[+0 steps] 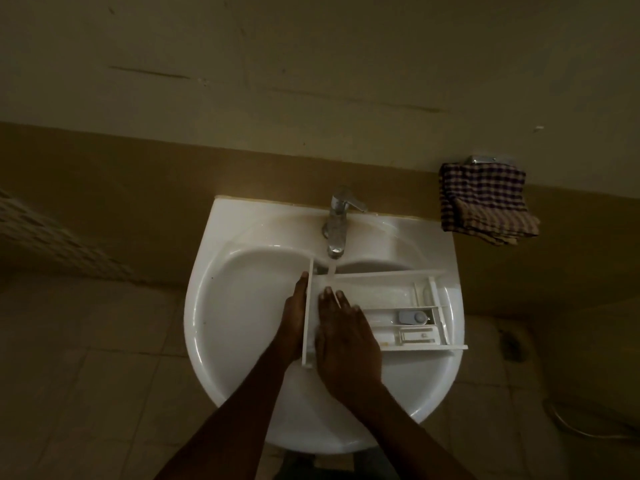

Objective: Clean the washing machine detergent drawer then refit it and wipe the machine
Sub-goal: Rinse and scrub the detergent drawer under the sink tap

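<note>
Dim home bathroom or washroom. White ceramic wall-hung basin [221, 306] at centre, chrome mixer tap [337, 220] at 12 o'clock, water running. Two-tone painted wall behind, scuffed. Checked cloth [485, 202] hanging on wall fitting at 2 o'clock. Pale tiled floor [86, 393] from 7 to 9 o'clock.

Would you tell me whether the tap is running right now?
On: a stream falls from the tap into the detergent drawer.

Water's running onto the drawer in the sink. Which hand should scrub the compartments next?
Probably the right hand: it lies flat inside the drawer, on the compartment side near the stream from the tap. The left hand is outside the front panel, steadying it.
</note>
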